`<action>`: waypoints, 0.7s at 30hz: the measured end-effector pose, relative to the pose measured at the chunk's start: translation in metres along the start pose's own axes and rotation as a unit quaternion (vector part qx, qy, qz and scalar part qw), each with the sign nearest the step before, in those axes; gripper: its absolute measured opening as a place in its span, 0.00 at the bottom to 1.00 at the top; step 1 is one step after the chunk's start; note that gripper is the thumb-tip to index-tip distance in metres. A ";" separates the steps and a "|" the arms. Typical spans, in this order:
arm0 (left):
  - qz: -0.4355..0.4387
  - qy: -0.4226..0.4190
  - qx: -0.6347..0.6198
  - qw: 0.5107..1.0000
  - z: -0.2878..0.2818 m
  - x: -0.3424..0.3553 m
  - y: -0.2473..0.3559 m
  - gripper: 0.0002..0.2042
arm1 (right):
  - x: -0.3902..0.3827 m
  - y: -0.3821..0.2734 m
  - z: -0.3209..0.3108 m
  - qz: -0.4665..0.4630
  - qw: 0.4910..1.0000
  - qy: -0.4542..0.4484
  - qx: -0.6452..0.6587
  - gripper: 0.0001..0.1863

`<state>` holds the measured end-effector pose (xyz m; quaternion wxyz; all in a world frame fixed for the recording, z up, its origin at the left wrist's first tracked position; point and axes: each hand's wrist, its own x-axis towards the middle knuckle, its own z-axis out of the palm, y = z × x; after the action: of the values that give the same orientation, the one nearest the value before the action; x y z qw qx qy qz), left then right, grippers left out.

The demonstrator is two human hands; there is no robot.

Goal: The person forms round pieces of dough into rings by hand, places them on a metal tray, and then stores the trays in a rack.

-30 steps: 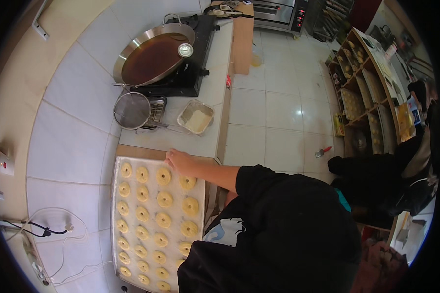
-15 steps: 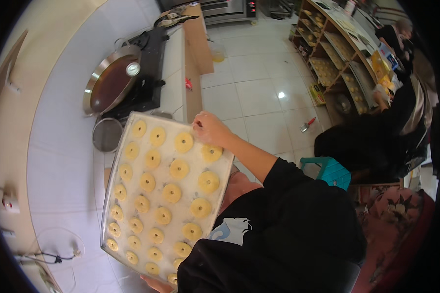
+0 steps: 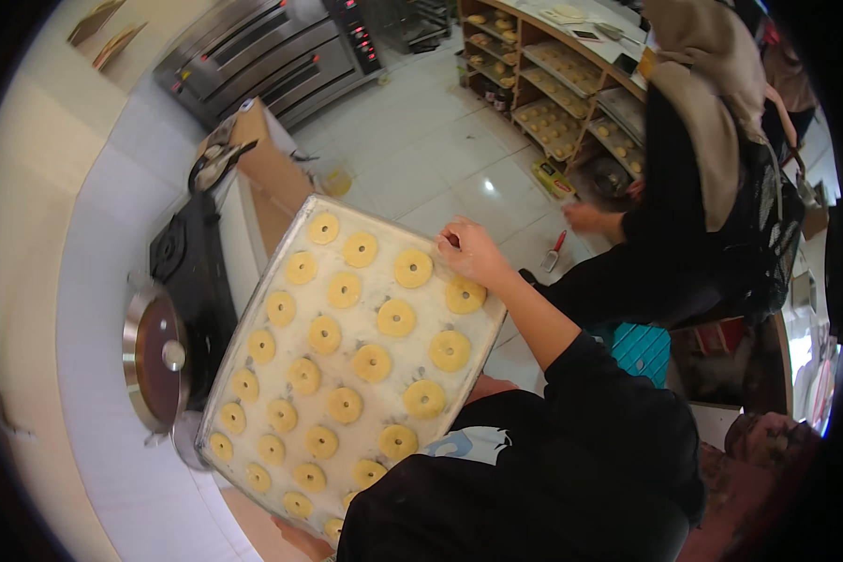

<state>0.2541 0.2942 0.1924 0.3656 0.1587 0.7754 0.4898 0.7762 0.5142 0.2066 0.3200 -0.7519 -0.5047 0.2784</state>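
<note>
A shallow metal baking tray [image 3: 361, 309] is held up in front of me, tilted in the view. Rows of pale yellow dough rings [image 3: 345, 290] lie on its whitish, floured surface. At the tray's far right edge, my right hand [image 3: 468, 251] is closed round the rim, fingers curled. My left hand [image 3: 300, 540] grips the near left edge; the tray and my black sleeve hide most of it. Some rings at the near end are covered by that sleeve.
Left of the tray stand a wide pan of dark oil [image 3: 159, 361] and a black stove [image 3: 192, 272]. A deck oven [image 3: 272, 56] is at the back. Shelves of dough trays [image 3: 553, 94], a co-worker [image 3: 693, 187], a red-handled tool [image 3: 554, 251] and a teal stool [image 3: 641, 351] are right.
My view has turned, bringing the oven and shelves further into sight. The tray sits further right in the picture, still in both hands. The co-worker appears larger and more upright.
</note>
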 end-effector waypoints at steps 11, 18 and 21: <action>0.044 -0.051 0.011 0.998 0.295 -0.182 0.092 0.28 | 0.172 0.212 -0.247 0.058 0.994 0.055 0.072 0.11; 0.037 -0.026 0.167 0.985 0.405 -0.147 0.125 0.26 | 0.233 0.255 -0.280 0.094 0.990 0.098 0.038 0.11; 0.033 -0.053 0.147 0.987 0.471 -0.111 0.136 0.26 | 0.272 0.267 -0.275 0.127 0.984 0.122 0.028 0.12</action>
<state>0.6549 0.5941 0.2383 0.3626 0.2621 0.8129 0.3728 1.2269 0.6374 0.1532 0.3625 -0.8286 -0.3545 0.2374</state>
